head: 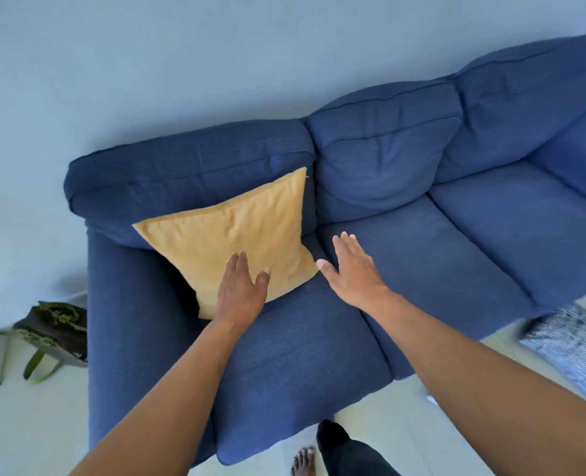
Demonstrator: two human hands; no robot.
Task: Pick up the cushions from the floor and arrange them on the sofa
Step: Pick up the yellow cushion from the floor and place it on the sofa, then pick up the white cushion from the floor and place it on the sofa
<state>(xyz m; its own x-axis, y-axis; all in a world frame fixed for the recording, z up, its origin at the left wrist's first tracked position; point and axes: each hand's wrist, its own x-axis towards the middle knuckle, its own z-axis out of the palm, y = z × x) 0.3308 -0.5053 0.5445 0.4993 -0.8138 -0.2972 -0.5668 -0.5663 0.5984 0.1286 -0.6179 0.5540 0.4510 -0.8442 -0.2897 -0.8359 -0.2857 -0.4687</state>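
Observation:
A yellow cushion (236,231) leans in the left corner of the blue sofa (439,255), propped against the back pillow and the left armrest. My left hand (240,290) lies flat on the cushion's lower part, fingers spread, not gripping. My right hand (353,273) hovers over the seat just right of the cushion's lower corner, palm down, fingers apart and holding nothing. A grey-and-white patterned cushion (573,345) lies on the floor at the right, in front of the sofa, partly blurred.
A dark bag with green straps (53,333) sits on the pale floor beside the sofa's left armrest. A white wall runs behind the sofa. My bare foot (303,462) and dark trouser leg stand close to the sofa's front edge.

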